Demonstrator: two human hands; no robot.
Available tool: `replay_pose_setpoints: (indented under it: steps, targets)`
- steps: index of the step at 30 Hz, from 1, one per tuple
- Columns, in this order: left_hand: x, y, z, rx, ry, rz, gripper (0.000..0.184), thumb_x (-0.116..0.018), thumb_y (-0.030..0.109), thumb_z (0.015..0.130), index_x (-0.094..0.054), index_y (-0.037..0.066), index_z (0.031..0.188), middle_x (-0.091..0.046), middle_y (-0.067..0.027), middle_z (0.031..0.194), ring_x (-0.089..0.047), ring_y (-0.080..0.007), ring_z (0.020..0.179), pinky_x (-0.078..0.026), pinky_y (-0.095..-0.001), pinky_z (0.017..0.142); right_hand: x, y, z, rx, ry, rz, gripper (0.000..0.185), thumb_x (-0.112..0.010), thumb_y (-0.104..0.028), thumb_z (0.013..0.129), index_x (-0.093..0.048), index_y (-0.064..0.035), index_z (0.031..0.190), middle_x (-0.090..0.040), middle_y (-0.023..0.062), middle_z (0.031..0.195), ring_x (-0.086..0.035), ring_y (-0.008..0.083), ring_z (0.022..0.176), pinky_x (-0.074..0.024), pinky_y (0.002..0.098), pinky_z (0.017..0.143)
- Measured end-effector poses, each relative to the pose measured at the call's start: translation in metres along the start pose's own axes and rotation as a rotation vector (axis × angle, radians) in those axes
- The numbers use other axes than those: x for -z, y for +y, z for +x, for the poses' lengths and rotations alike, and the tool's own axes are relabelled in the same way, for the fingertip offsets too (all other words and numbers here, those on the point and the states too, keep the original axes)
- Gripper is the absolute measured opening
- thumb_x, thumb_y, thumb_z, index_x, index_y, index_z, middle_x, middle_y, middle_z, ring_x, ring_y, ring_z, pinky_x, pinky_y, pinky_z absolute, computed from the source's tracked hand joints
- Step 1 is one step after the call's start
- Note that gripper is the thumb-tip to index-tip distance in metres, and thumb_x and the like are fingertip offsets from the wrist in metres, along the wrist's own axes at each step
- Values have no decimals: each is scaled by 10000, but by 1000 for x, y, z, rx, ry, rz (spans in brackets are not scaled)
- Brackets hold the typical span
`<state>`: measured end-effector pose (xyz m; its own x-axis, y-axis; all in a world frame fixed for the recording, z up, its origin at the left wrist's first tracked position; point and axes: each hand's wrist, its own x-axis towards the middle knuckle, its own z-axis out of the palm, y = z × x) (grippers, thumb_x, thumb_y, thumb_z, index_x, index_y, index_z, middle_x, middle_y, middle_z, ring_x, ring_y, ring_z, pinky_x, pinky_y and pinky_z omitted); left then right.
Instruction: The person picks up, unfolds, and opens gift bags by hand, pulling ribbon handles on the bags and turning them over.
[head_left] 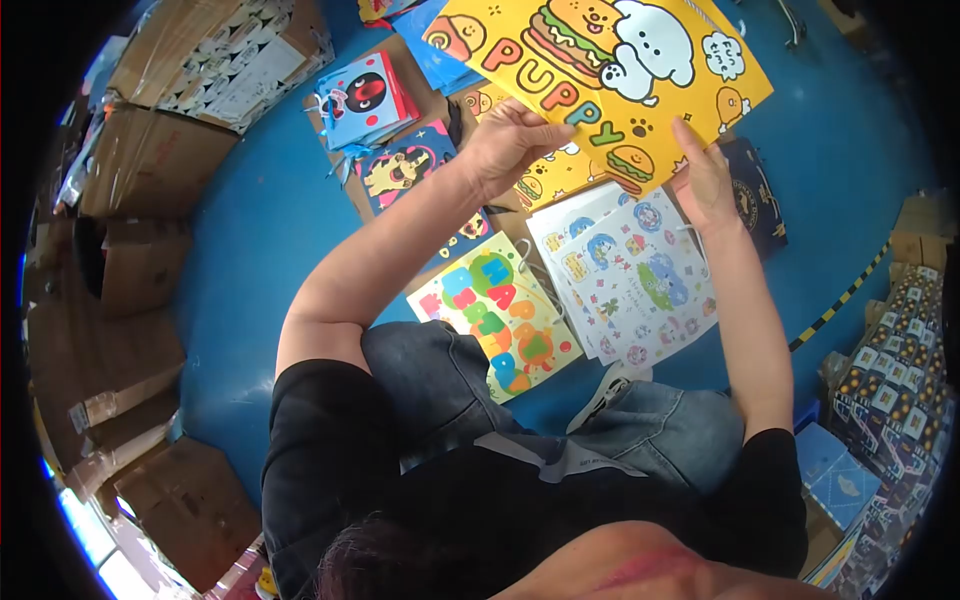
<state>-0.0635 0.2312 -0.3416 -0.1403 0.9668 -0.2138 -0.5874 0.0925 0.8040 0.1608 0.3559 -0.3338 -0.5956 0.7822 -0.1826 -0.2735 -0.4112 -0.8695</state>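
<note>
The left hand [510,150] pinches the near edge of a yellow PUPPY gift bag [650,90]; the right hand [706,185] grips its right side, fingers partly hidden. The bag is raised over another yellow bag [545,188] and a white sticker-print stack [635,275]. Around lies a blue floor [245,240], with cardboard boxes [150,165] along the left. The frame crops the PUPPY bag's top.

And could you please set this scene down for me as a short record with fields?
Held item: yellow PUPPY bag
Left hand: gripping the bag's lower left edge
Right hand: gripping its lower right edge
Nearest the knees: pale yellow bag, white patterned stack
Farther left: light-blue bag pile
Floor: blue
</note>
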Motion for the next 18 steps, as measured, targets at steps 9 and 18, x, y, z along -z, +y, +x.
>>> replay_pose_setpoints:
  steps: [9,18]
  targets:
    - [-17,14,-25,-67,-83,-101,359,-676,-63,803,-598,86,1120,-661,-31,1070,-647,-148,985,-562,-241,806,-9,-18,-32,134,-30,-175,331,-646,-164,905,-557,-29,1194,-627,31,1104,-609,110,949,-504,266,809]
    - [-26,19,-31,-203,61,76,370,-714,-6,794,-581,97,1124,-655,-38,1087,-642,-169,1002,-571,-300,813,-14,-30,-34,339,-60,-387,296,-634,-140,912,-566,22,1150,-630,54,1083,-596,116,933,-492,261,818]
